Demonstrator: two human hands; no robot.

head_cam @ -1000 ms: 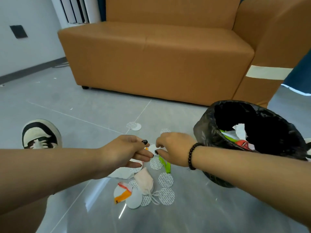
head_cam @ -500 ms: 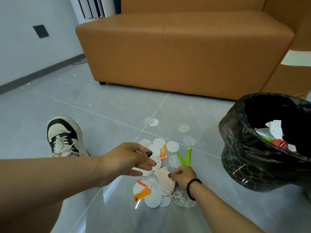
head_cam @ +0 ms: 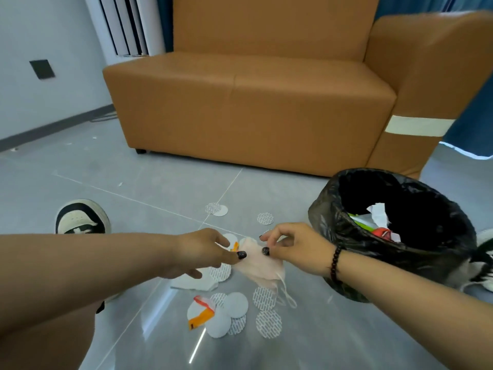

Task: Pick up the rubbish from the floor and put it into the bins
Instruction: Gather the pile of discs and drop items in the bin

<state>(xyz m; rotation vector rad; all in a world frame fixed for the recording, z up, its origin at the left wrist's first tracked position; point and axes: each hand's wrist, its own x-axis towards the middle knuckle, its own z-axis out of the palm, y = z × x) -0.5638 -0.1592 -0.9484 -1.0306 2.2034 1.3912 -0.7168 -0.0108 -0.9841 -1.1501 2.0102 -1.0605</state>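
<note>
Partly done: black-lined round bin (head_cam: pixel 333 217) holds some scraps, right hand (head_cam: pixel 296 247) pinches pale pink fabric face mask (head_cam: pixel 256 265) above floor, left hand (head_cam: pixel 202 252) loosely open touching it, white round paper discs (head_cam: pixel 234 304) remain scattered.

Grey floor (head_cam: pixel 93 177) bears paper discs (head_cam: pixel 269 323), bin (head_cam: pixel 333 225).

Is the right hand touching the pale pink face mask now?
Touching. In the head view, the right hand pinches the upper edge of the face mask between thumb and fingers, and the mask hangs from it above the floor.
</note>
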